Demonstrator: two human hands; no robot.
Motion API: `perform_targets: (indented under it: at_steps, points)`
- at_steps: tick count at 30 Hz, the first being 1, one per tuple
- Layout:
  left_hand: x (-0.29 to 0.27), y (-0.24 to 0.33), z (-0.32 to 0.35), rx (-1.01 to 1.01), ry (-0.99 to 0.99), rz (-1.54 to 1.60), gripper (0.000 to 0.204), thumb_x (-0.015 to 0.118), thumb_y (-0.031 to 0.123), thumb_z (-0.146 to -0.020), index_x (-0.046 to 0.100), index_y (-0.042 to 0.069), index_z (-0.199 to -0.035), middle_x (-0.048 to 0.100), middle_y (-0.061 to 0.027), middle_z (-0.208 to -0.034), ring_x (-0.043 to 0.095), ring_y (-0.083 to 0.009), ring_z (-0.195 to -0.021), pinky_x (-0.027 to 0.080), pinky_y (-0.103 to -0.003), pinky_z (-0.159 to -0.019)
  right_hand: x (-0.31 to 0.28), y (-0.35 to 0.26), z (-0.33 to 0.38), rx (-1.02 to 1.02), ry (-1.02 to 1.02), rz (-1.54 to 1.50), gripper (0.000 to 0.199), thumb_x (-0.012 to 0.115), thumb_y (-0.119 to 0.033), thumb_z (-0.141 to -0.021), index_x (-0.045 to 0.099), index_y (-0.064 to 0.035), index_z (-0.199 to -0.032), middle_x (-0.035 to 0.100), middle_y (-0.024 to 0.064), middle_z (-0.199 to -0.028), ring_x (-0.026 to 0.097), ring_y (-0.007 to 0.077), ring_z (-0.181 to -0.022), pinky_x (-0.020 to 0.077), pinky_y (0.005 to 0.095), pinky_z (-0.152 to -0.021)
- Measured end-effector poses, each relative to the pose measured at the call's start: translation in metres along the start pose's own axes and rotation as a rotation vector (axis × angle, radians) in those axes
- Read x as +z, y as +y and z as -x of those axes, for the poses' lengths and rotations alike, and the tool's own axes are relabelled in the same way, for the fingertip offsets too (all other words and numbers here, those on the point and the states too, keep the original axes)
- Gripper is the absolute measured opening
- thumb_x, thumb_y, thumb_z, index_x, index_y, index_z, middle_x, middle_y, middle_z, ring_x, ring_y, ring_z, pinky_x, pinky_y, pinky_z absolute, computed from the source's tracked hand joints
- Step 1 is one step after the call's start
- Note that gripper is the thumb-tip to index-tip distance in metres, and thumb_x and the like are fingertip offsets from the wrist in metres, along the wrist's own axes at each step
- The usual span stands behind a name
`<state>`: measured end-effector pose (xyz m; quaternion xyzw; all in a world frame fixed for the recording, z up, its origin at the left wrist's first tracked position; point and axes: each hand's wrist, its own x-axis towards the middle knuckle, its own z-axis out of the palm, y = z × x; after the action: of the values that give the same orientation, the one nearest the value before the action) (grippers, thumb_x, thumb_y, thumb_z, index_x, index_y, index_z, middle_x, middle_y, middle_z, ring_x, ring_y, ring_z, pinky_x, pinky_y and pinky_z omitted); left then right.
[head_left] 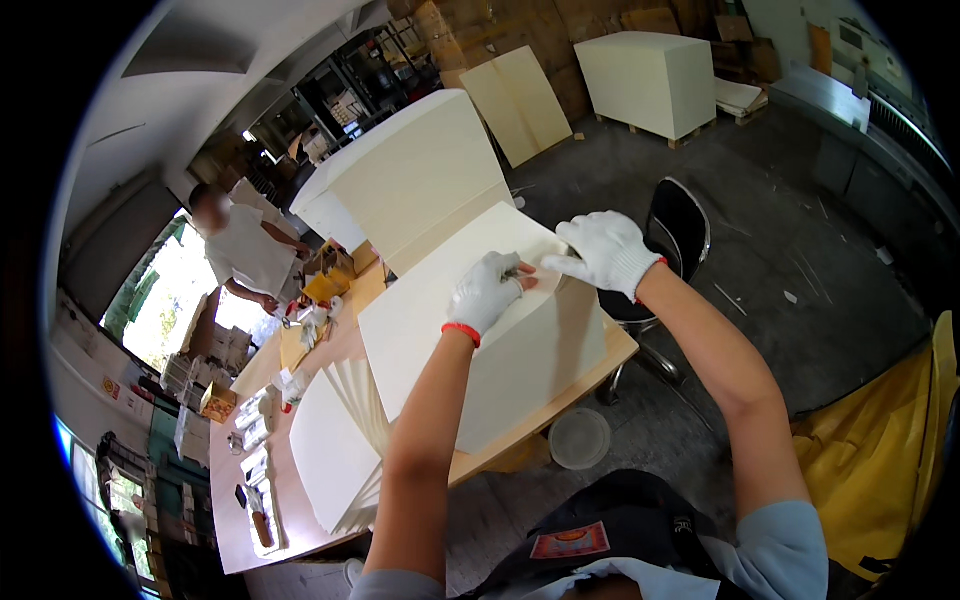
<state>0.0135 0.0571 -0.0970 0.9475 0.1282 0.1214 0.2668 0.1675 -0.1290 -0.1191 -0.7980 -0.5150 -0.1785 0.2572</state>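
A tall stack of cream paper sheets (420, 320) stands on the wooden table, its top surface lit and its near side in partial shade. My left hand (485, 293), in a white knit glove with a red cuff and bare fingertips, rests on top near the right-hand edge. Its fingers are curled in; what they pinch is too small to make out. My right hand (605, 252), gloved likewise, reaches over the stack's far right corner, thumb toward the left hand and fingers closed about the sheet corner. The two hands are close but apart.
Fanned sheets (335, 440) lie left on the table (232, 500), beside a brown-handled tool (260, 525). Another tall stack (420, 180) rises behind. A black chair (680, 230) and a round translucent lid (580, 438) are to the right. A person (245, 245) stands far left.
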Motion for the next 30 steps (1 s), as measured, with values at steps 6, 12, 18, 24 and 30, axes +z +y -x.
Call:
perform_targets:
  at_steps: [6, 12, 18, 24, 30]
  points:
    - [0.011, -0.006, 0.006, 0.271, 0.054, 0.099, 0.025, 0.069, 0.012, -0.095, 0.075, 0.008, -0.119, 0.071, -0.0126, -0.109, 0.069, -0.0286, -0.099, 0.054, -0.039, -0.089, 0.017, -0.02, -0.003, 0.439, 0.013, -0.62, 0.063, 0.046, -0.066, -0.102, 0.062, -0.0057, -0.098, 0.069, 0.0233, -0.087, 0.066, 0.0459, -0.09, 0.0482, 0.0514, -0.081]
    - [0.006, -0.005, 0.002, 0.086, -0.119, 0.261, 0.04, 0.067, 0.002, -0.096, 0.067, 0.004, -0.136, 0.068, -0.0106, -0.138, 0.067, -0.022, -0.121, 0.052, -0.036, -0.104, 0.028, -0.021, 0.004, 0.476, 0.118, -0.631, 0.057, 0.039, -0.06, -0.107, 0.061, -0.0081, -0.098, 0.068, 0.0234, -0.087, 0.065, 0.0465, -0.09, 0.0458, 0.0545, -0.079]
    - [0.013, -0.019, -0.001, 0.216, -0.088, 0.259, 0.046, 0.069, 0.008, -0.097, 0.06, 0.001, -0.142, 0.067, -0.0146, -0.139, 0.063, -0.0259, -0.131, 0.051, -0.037, -0.108, 0.042, -0.024, 0.007, 0.43, 0.24, -0.566, 0.053, 0.034, -0.054, -0.11, 0.06, -0.0086, -0.102, 0.069, 0.023, -0.087, 0.065, 0.0472, -0.089, 0.046, 0.0566, -0.078]
    - [0.008, -0.004, 0.006, 0.192, -0.007, 0.377, 0.044, 0.069, 0.008, -0.097, 0.062, 0.004, -0.141, 0.07, -0.0139, -0.13, 0.067, -0.0229, -0.118, 0.052, -0.036, -0.102, 0.041, -0.025, 0.009, 0.428, 0.228, -0.517, 0.051, 0.035, -0.054, -0.11, 0.059, -0.0096, -0.103, 0.069, 0.0225, -0.084, 0.066, 0.047, -0.086, 0.0463, 0.0576, -0.076]
    - [0.01, 0.003, 0.011, 0.234, 0.048, 0.119, 0.043, 0.071, 0.007, -0.095, 0.066, 0.01, -0.138, 0.059, -0.0064, -0.081, 0.056, -0.015, -0.076, 0.05, -0.032, -0.076, 0.051, -0.021, 0.006, 0.423, 0.253, -0.431, 0.047, 0.037, -0.052, -0.11, 0.059, -0.0105, -0.105, 0.07, 0.023, -0.082, 0.067, 0.0459, -0.083, 0.0474, 0.0579, -0.073]
